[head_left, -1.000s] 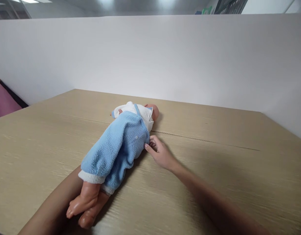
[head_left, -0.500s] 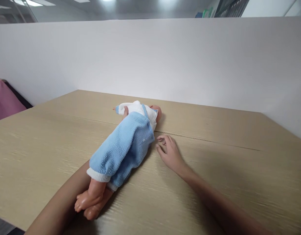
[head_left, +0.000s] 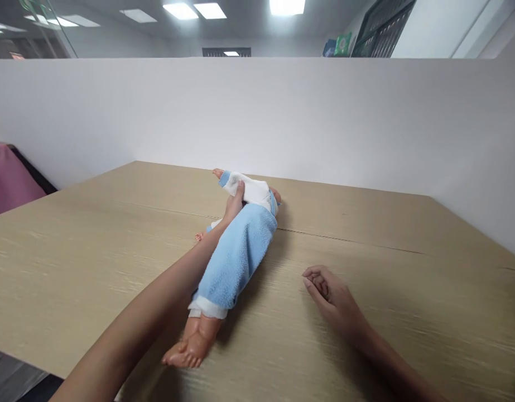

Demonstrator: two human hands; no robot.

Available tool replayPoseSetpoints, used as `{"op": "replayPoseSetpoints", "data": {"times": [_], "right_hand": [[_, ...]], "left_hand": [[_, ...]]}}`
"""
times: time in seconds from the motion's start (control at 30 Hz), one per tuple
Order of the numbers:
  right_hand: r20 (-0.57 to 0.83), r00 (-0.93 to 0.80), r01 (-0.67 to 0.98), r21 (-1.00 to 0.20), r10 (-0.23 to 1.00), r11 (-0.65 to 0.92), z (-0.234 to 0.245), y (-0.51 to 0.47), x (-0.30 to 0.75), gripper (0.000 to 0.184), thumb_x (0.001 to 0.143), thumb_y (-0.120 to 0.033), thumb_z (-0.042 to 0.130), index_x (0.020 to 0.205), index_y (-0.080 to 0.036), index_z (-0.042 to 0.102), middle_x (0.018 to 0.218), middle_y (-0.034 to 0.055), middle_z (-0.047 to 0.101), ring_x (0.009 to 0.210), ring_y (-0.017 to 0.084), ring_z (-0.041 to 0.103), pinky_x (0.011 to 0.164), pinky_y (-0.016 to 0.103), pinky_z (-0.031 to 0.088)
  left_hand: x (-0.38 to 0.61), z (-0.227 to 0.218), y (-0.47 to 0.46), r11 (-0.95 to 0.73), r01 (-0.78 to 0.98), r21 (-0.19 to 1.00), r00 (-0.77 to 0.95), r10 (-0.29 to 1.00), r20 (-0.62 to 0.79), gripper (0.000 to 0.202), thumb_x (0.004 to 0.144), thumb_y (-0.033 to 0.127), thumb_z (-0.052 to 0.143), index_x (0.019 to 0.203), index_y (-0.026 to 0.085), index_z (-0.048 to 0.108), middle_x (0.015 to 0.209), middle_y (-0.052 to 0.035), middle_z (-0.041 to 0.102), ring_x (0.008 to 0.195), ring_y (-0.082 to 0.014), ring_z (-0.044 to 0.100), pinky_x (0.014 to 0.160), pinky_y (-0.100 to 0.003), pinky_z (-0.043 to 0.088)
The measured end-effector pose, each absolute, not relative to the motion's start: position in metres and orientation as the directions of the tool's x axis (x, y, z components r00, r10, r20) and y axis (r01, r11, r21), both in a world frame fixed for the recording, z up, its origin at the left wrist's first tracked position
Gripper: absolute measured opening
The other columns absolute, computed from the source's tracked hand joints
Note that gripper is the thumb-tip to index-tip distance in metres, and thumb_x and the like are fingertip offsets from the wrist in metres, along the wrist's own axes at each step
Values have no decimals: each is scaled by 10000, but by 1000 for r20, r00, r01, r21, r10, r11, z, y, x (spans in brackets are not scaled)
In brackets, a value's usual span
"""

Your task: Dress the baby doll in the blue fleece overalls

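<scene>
A baby doll [head_left: 236, 251] in a light blue fleece suit with white sleeves lies on its side along the wooden table [head_left: 386, 262], bare feet toward me. My left hand [head_left: 234, 205] grips the doll's upper body at the white sleeve, with my forearm running along the doll's left side. My right hand [head_left: 330, 296] rests on the table to the right of the doll, apart from it, fingers loosely curled and holding nothing.
A white partition wall [head_left: 324, 123] closes off the table's back and right side. A pink object [head_left: 10, 178] sits beyond the table's left edge. The table's near edge runs at the lower left.
My right hand let go of the doll's suit and drew back to the right. My left hand slid up to the doll's chest, turning the doll onto its side.
</scene>
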State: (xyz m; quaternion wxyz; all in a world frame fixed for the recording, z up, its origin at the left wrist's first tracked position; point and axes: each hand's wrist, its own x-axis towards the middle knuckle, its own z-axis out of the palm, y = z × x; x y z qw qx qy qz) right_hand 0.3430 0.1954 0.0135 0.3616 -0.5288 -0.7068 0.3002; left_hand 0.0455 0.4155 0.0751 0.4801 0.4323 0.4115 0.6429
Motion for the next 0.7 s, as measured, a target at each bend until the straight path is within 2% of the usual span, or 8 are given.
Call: {"op": "replayPoseSetpoints", "data": {"times": [0.07,0.2,0.33,0.47,0.57,0.63,0.7], "right_hand": [[207,-201,535,-795,957,285,15,197,340,228,1076,-483,555,1090,-268,631,765,-9,514,689,223,522,655,383,427],[225,-248,559,-761,942,329,19,197,334,203,1084,-432,540,1079,-253,636,781,-12,523,721,213,531,676,362,423],[220,-246,556,-766,944,324,23,195,333,201,1084,-419,545,1067,-245,642,793,-12,539,721,205,532,683,354,420],[209,-229,522,-798,951,301,18,197,334,220,1081,-452,566,1081,-248,645,798,-9,553,721,205,533,693,360,434],[189,-149,385,-893,971,233,10,205,339,285,1053,-516,625,1153,-250,641,924,29,644,831,220,612,759,368,493],[157,-93,216,-961,983,174,7,213,344,382,1032,-572,648,1246,-256,634,1099,70,688,957,235,656,823,374,530],[83,-58,12,-996,995,84,9,220,351,506,1018,-633,636,1377,-278,601,1244,90,687,1013,240,679,847,378,556]], "left_hand": [[51,74,418,-185,-272,944,-170,975,143,747,1004,694,649,1436,86,614,1354,-176,735,1270,-312,679,1125,-432,521],[60,75,409,-198,-292,936,-142,977,162,859,906,724,758,1521,153,571,1473,-173,690,1400,-337,635,1180,-436,505],[74,78,401,-226,-279,933,-99,973,206,832,889,747,752,1424,121,632,1420,-187,717,1378,-363,648,1192,-464,494],[94,80,395,-343,-187,921,-48,939,340,744,913,742,716,1314,116,689,1338,-182,750,1329,-362,668,1178,-479,496],[111,82,390,-422,-78,903,23,905,425,626,970,662,687,1312,137,694,1355,-170,745,1320,-345,667,1185,-475,486],[123,82,387,-487,31,873,74,872,484,530,1003,586,670,1308,154,691,1364,-162,744,1320,-333,661,1196,-474,473],[136,81,384,-580,182,794,173,814,554,461,1027,498,643,1336,157,670,1375,-164,739,1305,-318,661,1187,-467,473]]}}
